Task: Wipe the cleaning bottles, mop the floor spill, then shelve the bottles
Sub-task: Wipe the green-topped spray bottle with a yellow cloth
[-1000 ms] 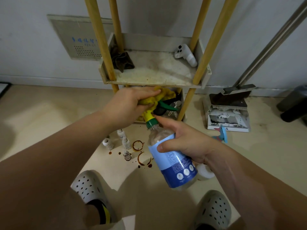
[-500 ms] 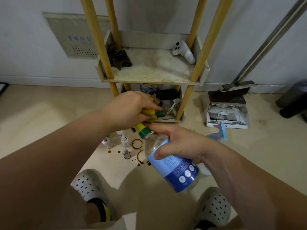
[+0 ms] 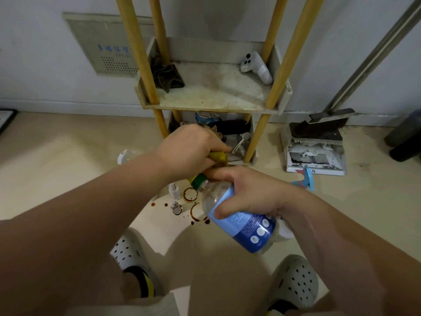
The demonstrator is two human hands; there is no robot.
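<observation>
My right hand [image 3: 248, 192] gripped the blue-labelled bottle [image 3: 239, 221], tilted above the floor spill [image 3: 193, 206]. My left hand [image 3: 191, 151] clutched the yellow cloth [image 3: 219, 158] at its green cap [image 3: 198, 180] — shelf [image 3: 211, 96] just ahead.

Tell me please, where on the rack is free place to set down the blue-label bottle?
The upper shelf is bare in its middle and front, between the dark cloth at left and the white controller at right: likely room for the bottle. The lower shelf is crowded. The floor by the spill holds small bottles.
</observation>
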